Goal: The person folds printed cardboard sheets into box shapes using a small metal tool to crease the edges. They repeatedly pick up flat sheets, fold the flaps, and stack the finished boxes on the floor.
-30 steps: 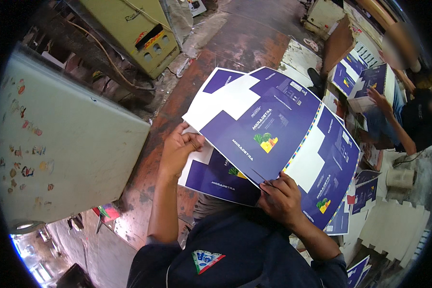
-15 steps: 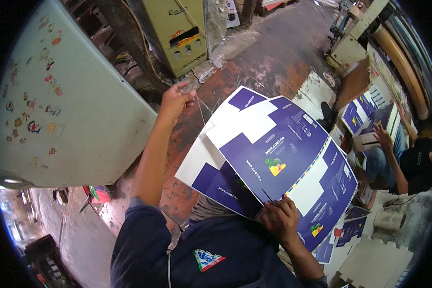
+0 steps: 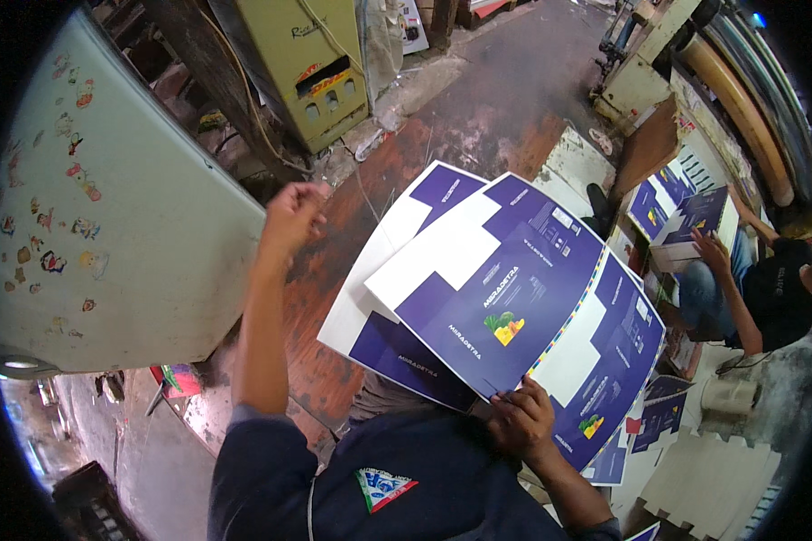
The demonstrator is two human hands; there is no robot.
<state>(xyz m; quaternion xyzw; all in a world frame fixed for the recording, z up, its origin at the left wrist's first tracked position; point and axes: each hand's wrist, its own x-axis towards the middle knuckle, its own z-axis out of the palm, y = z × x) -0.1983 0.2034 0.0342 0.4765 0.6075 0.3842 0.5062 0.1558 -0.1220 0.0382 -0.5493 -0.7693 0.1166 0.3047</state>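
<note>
My left hand [image 3: 295,219] is raised away from the sheets, out to the left, its fingers loosely bent and apart. A thin pale strip [image 3: 366,194] shows in the air between that hand and the sheets, apart from the fingers. Large printed sheets [image 3: 478,302], purple and white with fruit pictures, lie overlapping in front of me over my lap. My right hand [image 3: 525,419] is closed at their near edge, beside a band of colour squares. From its fingers pokes a thin dark pointed tool [image 3: 488,388] whose exact kind I cannot make out.
A pale cabinet with stickers [image 3: 144,234] stands close on the left, a yellow-green metal case [image 3: 320,90] ahead. At the right another person [image 3: 767,288] handles similar purple printed pieces [image 3: 699,216] near a machine with rollers [image 3: 740,117]. White notched card [image 3: 708,487] lies at lower right.
My left hand has moved left, away from the sheets, and the thin strip that hung from it is now apart from its fingers. My right hand stays at the sheets' edge.
</note>
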